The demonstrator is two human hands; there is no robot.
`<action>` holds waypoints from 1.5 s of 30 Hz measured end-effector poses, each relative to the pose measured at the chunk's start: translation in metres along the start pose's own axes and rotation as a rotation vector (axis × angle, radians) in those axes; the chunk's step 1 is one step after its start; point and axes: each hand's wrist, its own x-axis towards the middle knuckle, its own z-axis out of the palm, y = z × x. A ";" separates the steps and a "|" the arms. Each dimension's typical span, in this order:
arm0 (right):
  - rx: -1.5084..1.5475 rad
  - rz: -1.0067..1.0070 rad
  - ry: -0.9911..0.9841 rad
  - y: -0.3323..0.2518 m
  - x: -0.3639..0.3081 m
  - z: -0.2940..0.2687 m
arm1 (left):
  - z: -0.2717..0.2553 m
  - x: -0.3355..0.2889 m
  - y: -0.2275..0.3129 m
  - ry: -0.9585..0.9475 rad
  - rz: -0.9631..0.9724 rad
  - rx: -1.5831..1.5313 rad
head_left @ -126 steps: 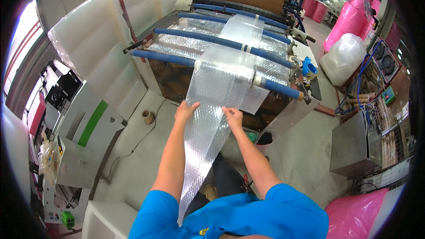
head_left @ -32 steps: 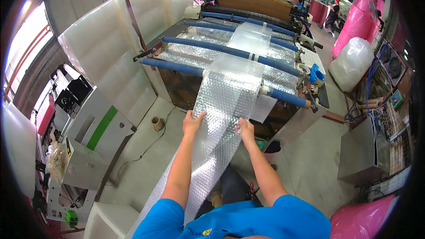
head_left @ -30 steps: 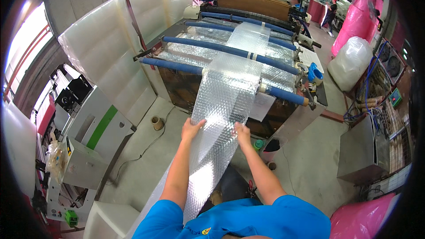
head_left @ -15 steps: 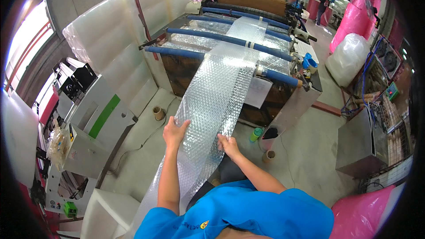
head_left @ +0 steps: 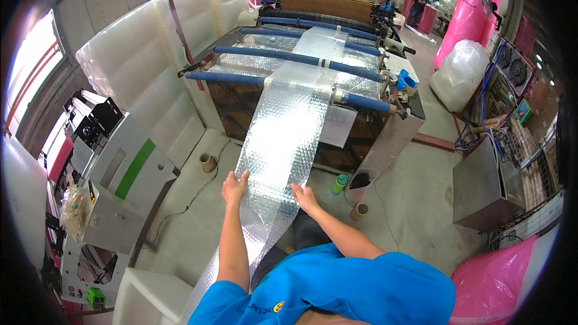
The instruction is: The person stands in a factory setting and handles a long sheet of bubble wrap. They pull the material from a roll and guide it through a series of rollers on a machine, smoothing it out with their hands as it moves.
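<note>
A long clear strip of bubble wrap point(head_left: 283, 132) runs down from the blue rollers point(head_left: 361, 102) of a machine toward me and hangs past my body to the floor. My left hand point(head_left: 233, 185) grips the strip's left edge. My right hand point(head_left: 304, 196) grips its right edge at about the same height. Both arms reach forward from my blue shirt.
A grey and white machine with a green stripe point(head_left: 120, 174) stands at my left. Tall white bubble-wrap stacks point(head_left: 150, 72) line the left wall. Cardboard cores point(head_left: 208, 161), a green bottle point(head_left: 340, 183) and a dark bucket point(head_left: 360, 182) sit on the floor. Pink bags point(head_left: 500, 277) lie right. People stand far behind.
My hands have drawn the bubble wrap strip down and toward me, away from the rollers, and a longer stretch of it now spans the gap.
</note>
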 end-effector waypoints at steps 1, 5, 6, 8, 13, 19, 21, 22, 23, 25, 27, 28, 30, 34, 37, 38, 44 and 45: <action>-0.016 -0.009 0.004 0.002 0.001 -0.001 | 0.003 0.002 -0.002 -0.005 0.001 0.003; -0.033 0.006 0.004 0.002 0.000 -0.003 | 0.006 0.002 0.000 -0.055 -0.029 -0.007; -0.024 0.019 -0.002 0.000 0.000 -0.003 | 0.008 0.003 -0.002 -0.069 -0.028 -0.016; -0.064 0.010 -0.005 0.010 0.004 -0.004 | 0.013 0.006 -0.007 -0.084 -0.022 -0.026; -0.103 0.053 0.013 0.035 0.014 -0.010 | 0.028 0.014 -0.011 -0.151 -0.036 -0.015; -0.192 0.090 0.042 0.014 0.015 -0.010 | 0.047 0.023 -0.018 -0.173 -0.049 -0.057; -0.186 0.108 0.053 0.023 0.020 -0.013 | 0.057 0.027 -0.019 -0.179 -0.047 -0.055; -0.207 0.117 0.064 0.029 0.023 -0.014 | 0.064 0.030 -0.024 -0.181 -0.045 -0.067; -0.228 0.130 0.076 0.034 0.024 -0.014 | 0.069 0.032 -0.025 -0.186 -0.046 -0.078; -0.206 0.153 0.076 0.042 0.031 -0.018 | 0.079 0.038 -0.024 -0.203 -0.049 -0.056; -0.164 0.184 0.088 0.053 0.037 -0.018 | 0.086 0.041 -0.021 -0.211 -0.060 -0.017; -0.136 0.165 0.120 0.058 0.040 -0.018 | 0.088 0.042 -0.020 -0.221 -0.065 -0.023; -0.184 0.218 0.091 0.064 0.041 -0.020 | 0.094 0.044 -0.020 -0.238 -0.077 -0.039; -0.103 0.252 0.122 0.078 0.051 -0.021 | 0.119 0.052 -0.030 -0.211 -0.078 -0.032; -0.035 0.180 0.174 0.066 0.078 -0.025 | 0.113 0.066 0.006 -0.181 -0.074 -0.052; -0.029 0.163 0.183 0.061 0.088 -0.029 | 0.113 0.074 0.017 -0.184 -0.046 -0.089; -0.064 0.049 0.221 0.003 0.141 -0.057 | 0.124 0.113 0.060 -0.115 0.058 -0.206; -0.054 0.026 0.242 0.003 0.148 -0.060 | 0.122 0.117 0.070 -0.098 0.078 -0.235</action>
